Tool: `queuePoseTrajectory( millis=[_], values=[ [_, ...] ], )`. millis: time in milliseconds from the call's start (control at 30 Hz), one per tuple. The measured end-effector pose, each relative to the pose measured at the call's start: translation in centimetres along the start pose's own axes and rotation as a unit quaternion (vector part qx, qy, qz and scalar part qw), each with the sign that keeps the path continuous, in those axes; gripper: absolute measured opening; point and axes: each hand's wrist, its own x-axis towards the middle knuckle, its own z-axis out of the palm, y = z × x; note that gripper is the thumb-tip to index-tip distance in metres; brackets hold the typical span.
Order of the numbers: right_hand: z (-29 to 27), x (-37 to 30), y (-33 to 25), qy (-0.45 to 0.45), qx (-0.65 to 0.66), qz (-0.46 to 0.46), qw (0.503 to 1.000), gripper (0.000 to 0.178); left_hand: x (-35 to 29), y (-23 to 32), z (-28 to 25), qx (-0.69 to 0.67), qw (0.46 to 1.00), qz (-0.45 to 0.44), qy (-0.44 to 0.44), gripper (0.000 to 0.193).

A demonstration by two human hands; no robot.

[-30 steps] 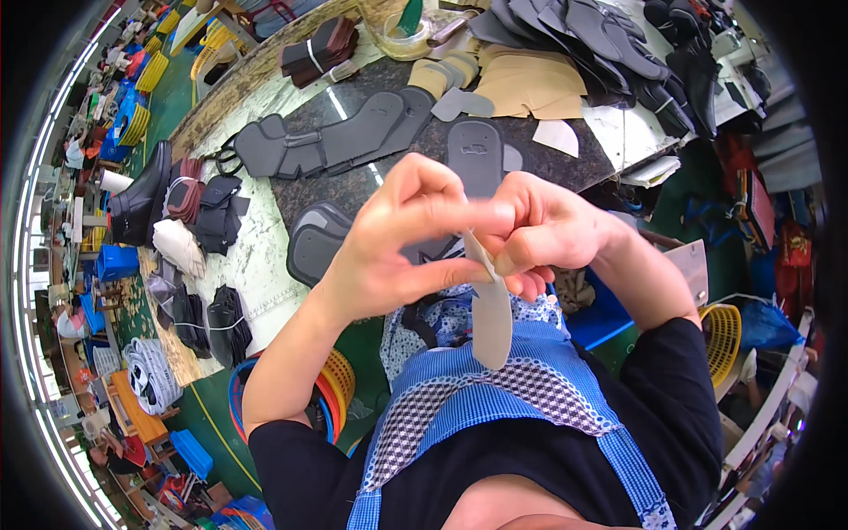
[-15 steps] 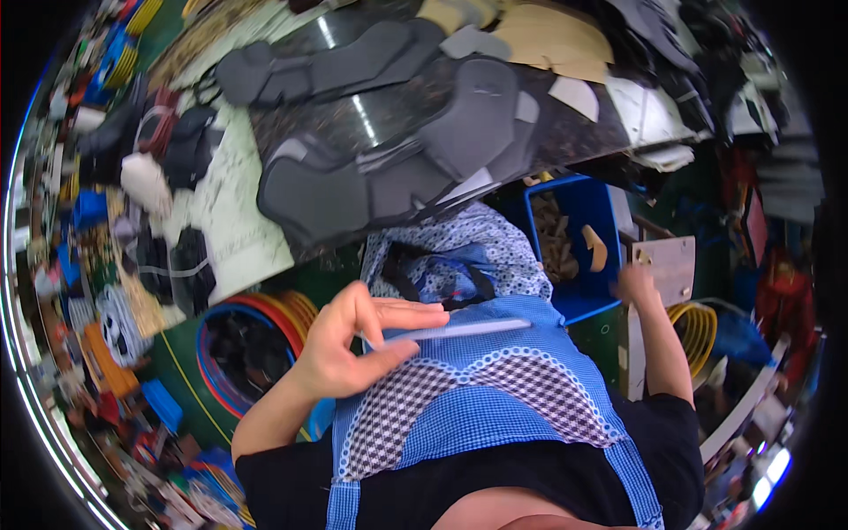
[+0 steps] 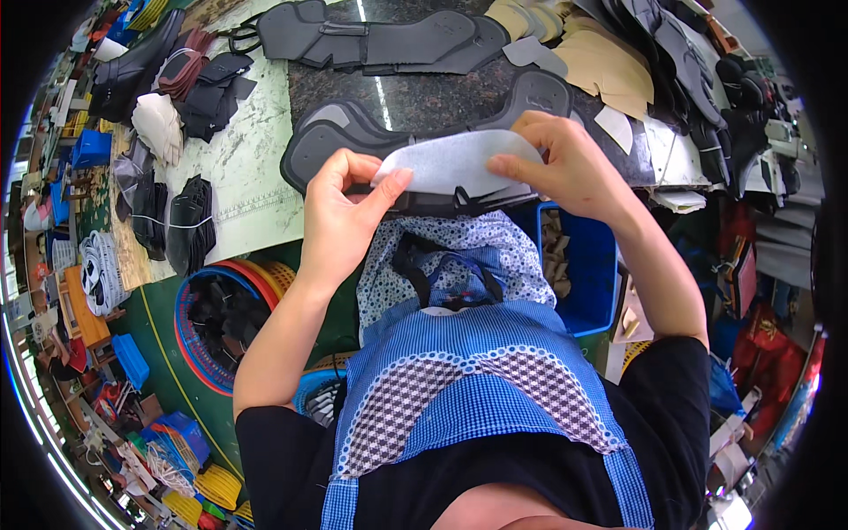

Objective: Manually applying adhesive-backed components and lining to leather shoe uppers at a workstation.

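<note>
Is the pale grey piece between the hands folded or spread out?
Spread out: the pale grey piece shows its broad face, with no fold visible, while the left hand and right hand pinch opposite ends.

Black short sleeves (image 3: pixel 667 397), blue checked apron (image 3: pixel 481 411)
</note>
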Motion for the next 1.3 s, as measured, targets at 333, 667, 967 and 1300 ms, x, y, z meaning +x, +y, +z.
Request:
queuePoseTrajectory(
  millis=[333,667,967,1300],
  values=[
    [0.5,2.2,0.0,-0.031,-0.055,0.007,0.998,0.041,1.5,0.1,-0.9,0.167,0.986,-0.011,-0.002,0.028],
    [-2.6,1.9,0.6,-0.034,-0.275,0.01,0.961,0.051,0.3,0.1,2.7,0.454,0.807,0.32,-0.202,0.09],
    [-6.8,10.9,7.8,0.202,-0.324,-0.165,0.909,0.035,4.7,2.1,3.9,0.419,0.788,0.388,-0.23,0.077],
    [-7.2,11.4,6.9,0.123,-0.254,-0.162,0.945,0.036,7.4,5.3,2.9,0.236,0.919,0.307,-0.079,0.04]
  ],
)
